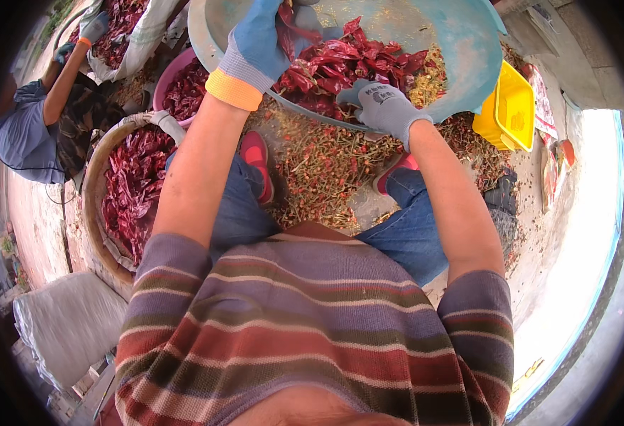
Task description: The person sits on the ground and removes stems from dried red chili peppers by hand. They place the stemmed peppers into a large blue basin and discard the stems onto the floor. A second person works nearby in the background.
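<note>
My left hand (259, 48), in a blue-and-grey work glove with an orange cuff, is raised over the left side of a wide turquoise basin (469, 58). A dried red chili pepper (286, 29) shows in its fingers, partly covered by the glove. Below lies a heap of dried red chili peppers (357, 58), with pale yellow seeds (433, 77) to its right. My right hand (386, 106), in a grey glove, is at the basin's near side with its fingertips among the peppers. Whether those fingers grip one is hidden.
Stems and scraps (322, 175) litter the ground between my shoes. A round basket (96, 213) of chilies and a pink tub (163, 88) stand left. A yellow bin (505, 112) is right. Another person (35, 128) handles chilies in a white sack (136, 58) at upper left.
</note>
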Action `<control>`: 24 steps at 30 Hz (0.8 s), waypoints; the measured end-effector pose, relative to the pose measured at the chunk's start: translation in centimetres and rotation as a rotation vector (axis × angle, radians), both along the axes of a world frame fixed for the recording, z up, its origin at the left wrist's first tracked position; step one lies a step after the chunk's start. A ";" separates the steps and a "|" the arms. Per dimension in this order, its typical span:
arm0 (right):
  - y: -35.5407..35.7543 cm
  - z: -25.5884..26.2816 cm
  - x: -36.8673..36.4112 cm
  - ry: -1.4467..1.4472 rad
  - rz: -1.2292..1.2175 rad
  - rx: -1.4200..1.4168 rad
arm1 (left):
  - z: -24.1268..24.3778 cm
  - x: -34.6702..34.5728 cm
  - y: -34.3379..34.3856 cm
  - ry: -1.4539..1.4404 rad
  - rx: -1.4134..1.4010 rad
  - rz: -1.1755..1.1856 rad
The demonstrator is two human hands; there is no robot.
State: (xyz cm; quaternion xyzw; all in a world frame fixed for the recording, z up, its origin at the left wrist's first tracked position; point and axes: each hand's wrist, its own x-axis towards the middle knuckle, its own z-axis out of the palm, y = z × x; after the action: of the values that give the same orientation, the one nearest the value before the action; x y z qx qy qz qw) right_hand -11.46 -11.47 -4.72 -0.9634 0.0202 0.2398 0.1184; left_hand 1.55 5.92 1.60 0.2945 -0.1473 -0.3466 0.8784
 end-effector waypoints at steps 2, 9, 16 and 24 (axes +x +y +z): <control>0.1 -0.4 0.4 -0.017 0.059 0.007 | 0.2 -0.5 0.0 0.021 -0.013 -0.039; -2.8 0.5 1.0 -0.254 -0.361 0.582 | 0.3 -1.2 0.2 -0.170 0.362 0.022; -2.1 7.4 0.4 -0.436 -0.674 0.959 | -0.8 -1.7 -1.1 -0.499 0.768 -0.076; -1.8 7.9 -0.2 -0.657 -0.585 1.143 | -0.5 -3.3 -2.2 -0.448 0.770 -0.178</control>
State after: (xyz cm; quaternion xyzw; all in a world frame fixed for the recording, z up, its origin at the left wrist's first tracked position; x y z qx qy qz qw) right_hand -11.70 -13.25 3.22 -0.7282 0.1121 -0.1307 0.6633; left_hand -1.76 3.73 1.10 0.6536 -0.2190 -0.3778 0.6182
